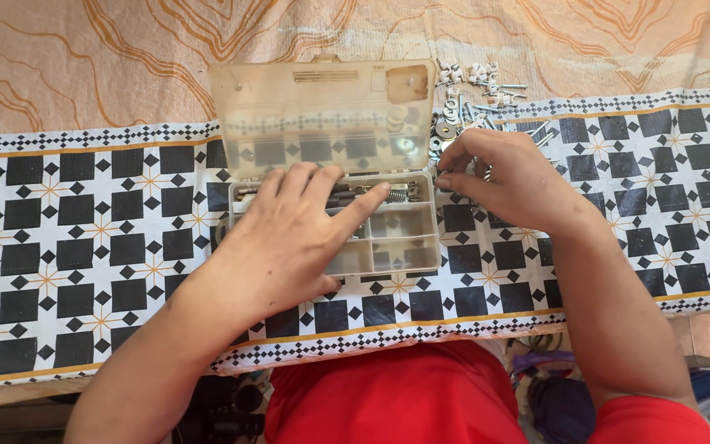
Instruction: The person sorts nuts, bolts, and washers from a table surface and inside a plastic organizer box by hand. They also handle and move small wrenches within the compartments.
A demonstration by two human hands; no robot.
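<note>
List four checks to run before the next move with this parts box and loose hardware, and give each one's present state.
1. Lid of the compartment box fully open: ok.
2. Left hand steadying the box, fingers in its top row: ok.
3. Right hand pinching a small part: cannot tell, fingers hide it.
4. Loose washers and screws lying on the patterned cloth, off the edge: ok.
5. Lower compartments free: ok.

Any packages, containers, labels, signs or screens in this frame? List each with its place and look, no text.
Compartment box: mid-table, clear plastic tray with dividers; left hand rests over it.
Box lid: hinged open behind the tray, clear, rectangular.
Label patch: lid's upper right corner, small, brownish.
Loose hardware pile: unpackaged, right of the lid, silver; right hand is beside it.
No signs or screens.
</note>
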